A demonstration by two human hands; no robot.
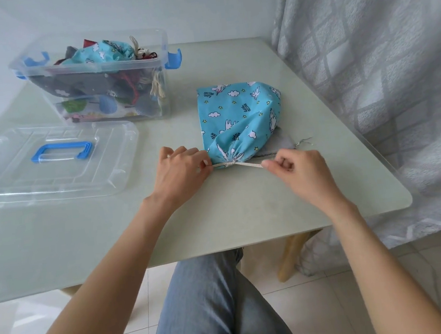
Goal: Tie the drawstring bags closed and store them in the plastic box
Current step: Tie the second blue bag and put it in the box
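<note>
A blue unicorn-print drawstring bag (238, 116) lies on the table, its mouth gathered tight toward me. Its cream drawstring (249, 164) runs out to both sides of the gathered mouth. My left hand (180, 168) pinches the left end of the cord, and my right hand (299, 168) pinches the right end, with the cord taut between them. The clear plastic box (95, 71) with blue latches stands at the back left, filled with several cloth bags, one of the same blue print on top.
The box's clear lid (50, 163) with a blue handle lies flat at the left. A grey cloth (283, 145) peeks out under the blue bag. A grey curtain (380, 68) hangs along the table's right edge. My legs are below the near table edge.
</note>
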